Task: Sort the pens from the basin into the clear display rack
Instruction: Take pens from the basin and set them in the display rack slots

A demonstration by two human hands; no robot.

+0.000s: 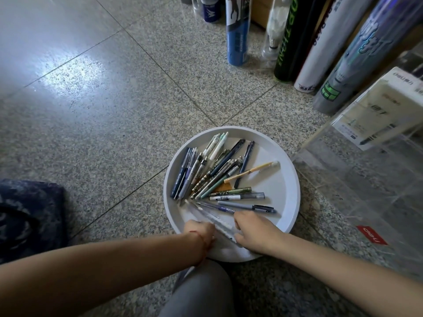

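The red label (372, 234) on the clear display rack (357, 179) reads "deli" (seen rotated); the white box (377, 106) also shows "deli"; the black tube (289, 42) bears green "OPTIM".

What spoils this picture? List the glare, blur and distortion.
Head view: white glare on the floor at upper left. Head view: wide-angle bending tilts the tubes and the clear rack. Head view: the pale pens at the basin's near edge are smeared.
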